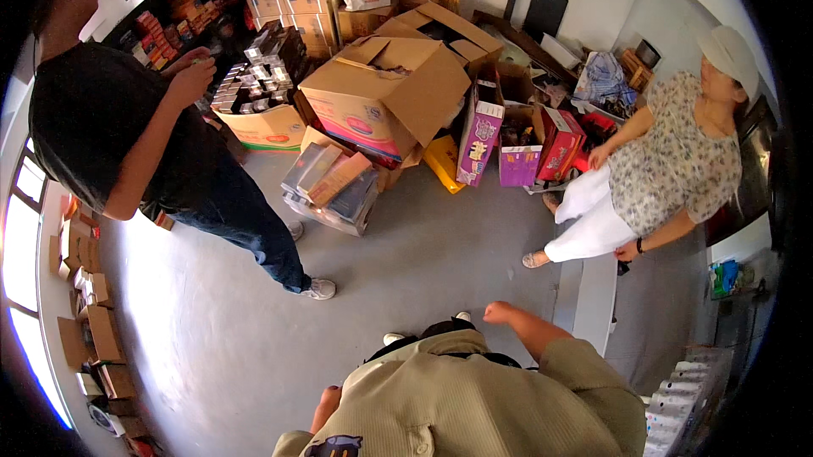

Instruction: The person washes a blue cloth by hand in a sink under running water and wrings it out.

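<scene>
My right hand [500,313] is held out ahead of my body on the right, its fingers curled into a loose fist with nothing visible in it. My left hand [329,402] hangs low beside my khaki shirt [440,389]; its fingers are mostly hidden. Neither hand touches any object that I can see. Farther ahead, a large open cardboard box [356,101] stands on the grey floor [406,245]. In front of it sits a clear-wrapped bundle of flat boxes [330,186]. A carton [262,128] full of small dark packs is to its left.
A person in black [102,127] stands at left, hands raised together. Another person in a white cap [669,152] is at right by a low step [595,296]. Purple boxes [480,139], a red box [559,144] and a yellow packet [442,165] stand ahead. Cartons [103,334] line the left wall.
</scene>
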Tool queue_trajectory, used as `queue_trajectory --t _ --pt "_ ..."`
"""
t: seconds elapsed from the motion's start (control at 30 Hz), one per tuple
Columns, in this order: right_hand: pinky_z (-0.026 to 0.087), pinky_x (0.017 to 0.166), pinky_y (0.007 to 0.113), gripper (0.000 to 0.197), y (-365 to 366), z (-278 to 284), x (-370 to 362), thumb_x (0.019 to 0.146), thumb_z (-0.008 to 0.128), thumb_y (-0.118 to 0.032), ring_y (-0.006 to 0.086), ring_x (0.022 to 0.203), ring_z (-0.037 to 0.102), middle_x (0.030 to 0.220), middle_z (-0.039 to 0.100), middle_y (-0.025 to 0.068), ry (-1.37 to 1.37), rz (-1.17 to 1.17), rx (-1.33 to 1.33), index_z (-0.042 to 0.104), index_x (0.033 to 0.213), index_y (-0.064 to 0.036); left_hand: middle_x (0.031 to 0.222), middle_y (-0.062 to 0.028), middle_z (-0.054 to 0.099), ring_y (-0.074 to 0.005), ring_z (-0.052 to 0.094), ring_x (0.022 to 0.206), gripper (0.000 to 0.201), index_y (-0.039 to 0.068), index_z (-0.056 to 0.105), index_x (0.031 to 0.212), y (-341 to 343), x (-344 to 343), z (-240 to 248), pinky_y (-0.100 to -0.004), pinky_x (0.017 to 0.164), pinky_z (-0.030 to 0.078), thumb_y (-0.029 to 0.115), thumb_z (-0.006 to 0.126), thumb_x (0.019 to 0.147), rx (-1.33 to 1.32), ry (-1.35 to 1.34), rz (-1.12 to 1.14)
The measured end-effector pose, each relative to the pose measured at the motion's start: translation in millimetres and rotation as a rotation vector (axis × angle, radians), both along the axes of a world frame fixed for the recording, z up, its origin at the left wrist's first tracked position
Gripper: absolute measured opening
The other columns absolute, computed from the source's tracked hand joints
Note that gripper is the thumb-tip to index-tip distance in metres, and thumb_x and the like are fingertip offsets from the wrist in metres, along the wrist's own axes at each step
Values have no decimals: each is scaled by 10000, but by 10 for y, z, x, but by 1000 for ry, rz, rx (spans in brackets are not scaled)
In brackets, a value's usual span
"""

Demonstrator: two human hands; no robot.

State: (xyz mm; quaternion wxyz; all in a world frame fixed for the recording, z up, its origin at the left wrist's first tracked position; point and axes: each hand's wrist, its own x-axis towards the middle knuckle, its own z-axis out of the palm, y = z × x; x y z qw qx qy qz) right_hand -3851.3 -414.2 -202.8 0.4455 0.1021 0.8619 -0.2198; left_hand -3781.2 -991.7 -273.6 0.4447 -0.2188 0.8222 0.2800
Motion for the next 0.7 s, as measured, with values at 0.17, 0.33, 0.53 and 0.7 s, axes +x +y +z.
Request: queue_trajectory --t 0.17,0.33,0.53,0.7 --pt "480 635 356 285 86 -33 -40 670 597 -332 230 685 612 739 642 90 28 -39 -20 653 812 -92 981 -199 607 -310 565 973 516 -6 609 987 188 -64 608 -365 817 441 441 522 745 31 98 99" --pt "481 640 350 252 36 101 -118 679 603 -306 226 674 608 733 640 93 22 -18 -15 649 788 -83 989 -207 603 -309 562 981 531 -25 607 978 246 -226 902 -362 815 443 443 526 741 16 -43 -28" --pt "472 632 353 249 88 243 -75 690 591 -290 230 672 600 715 629 109 25 -54 -20 644 807 -77 996 -199 604 -312 564 973 498 -22 612 965 419 -113 1222 -356 815 443 420 516 756 0 92 66" --pt "462 614 365 250 -23 435 -154 690 575 -281 236 657 592 708 625 112 -3 27 -46 638 822 -77 981 -197 607 -311 565 968 482 -15 613 964 -16 272 270 -354 823 443 411 502 770 -8 -36 -25"
